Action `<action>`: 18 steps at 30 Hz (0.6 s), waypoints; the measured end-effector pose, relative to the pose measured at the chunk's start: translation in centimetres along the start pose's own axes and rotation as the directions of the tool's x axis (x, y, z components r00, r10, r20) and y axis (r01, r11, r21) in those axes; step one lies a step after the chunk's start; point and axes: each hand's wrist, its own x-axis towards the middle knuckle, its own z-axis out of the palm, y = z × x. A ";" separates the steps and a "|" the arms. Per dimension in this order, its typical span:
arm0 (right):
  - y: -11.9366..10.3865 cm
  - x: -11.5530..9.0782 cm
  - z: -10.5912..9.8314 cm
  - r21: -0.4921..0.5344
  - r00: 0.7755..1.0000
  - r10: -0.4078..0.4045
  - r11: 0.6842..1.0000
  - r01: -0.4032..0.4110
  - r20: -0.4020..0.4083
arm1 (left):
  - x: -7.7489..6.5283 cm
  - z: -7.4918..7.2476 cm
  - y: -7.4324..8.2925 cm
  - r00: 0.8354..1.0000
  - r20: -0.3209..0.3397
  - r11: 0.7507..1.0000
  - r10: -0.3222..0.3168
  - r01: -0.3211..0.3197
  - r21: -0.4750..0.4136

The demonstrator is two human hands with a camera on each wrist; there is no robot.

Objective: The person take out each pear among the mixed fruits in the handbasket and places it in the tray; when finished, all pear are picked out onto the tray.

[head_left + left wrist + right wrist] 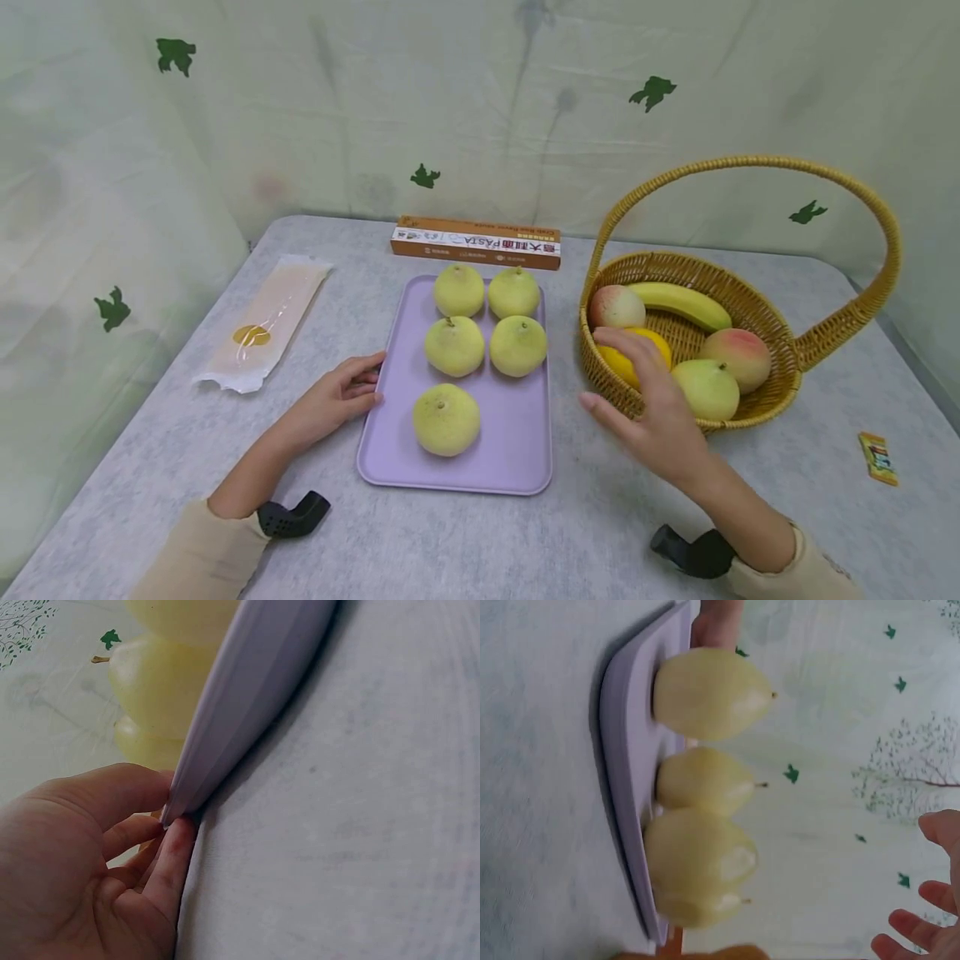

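A lilac tray [517, 433] lies mid-table with several yellow-green pears [446, 419] on it. My left hand [341, 400] lies on the table at the tray's left edge. In the left wrist view its thumb and fingers [169, 855] touch the tray rim [247, 697], with a pear [150, 690] behind. My right hand [652, 408] hovers with spread fingers at the front rim of a wicker basket [780, 392], over a yellow fruit [648, 343], holding nothing. The right wrist view shows the tray [622, 750], the pears [705, 694] and my spread right fingers [922, 930].
The basket also holds a banana [682, 304], two peaches [737, 357] and a green pear [705, 387]. A pasta box [476, 242] lies behind the tray. A plastic packet [262, 321] is at the left and a small wrapper [877, 457] at the right. Curtains enclose the table.
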 end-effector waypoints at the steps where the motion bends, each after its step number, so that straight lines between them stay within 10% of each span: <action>1: 0.3 -0.3 -0.6 -0.028 0.999 -0.014 1.000 0.013 -0.042 | 0.0 0.0 0.0 1.000 -0.001 1.000 0.003 -0.003 0.004; 5: 1.7 -1.3 -2.4 -0.103 0.987 -0.026 0.995 0.009 -0.158 | 0.0 0.0 0.1 1.000 -0.001 1.000 0.001 -0.001 0.012; 18: 4.2 -4.0 -5.9 -0.206 0.966 0.184 0.953 -0.221 -0.183 | 0.0 0.0 0.0 1.000 -0.002 1.000 0.002 -0.002 0.010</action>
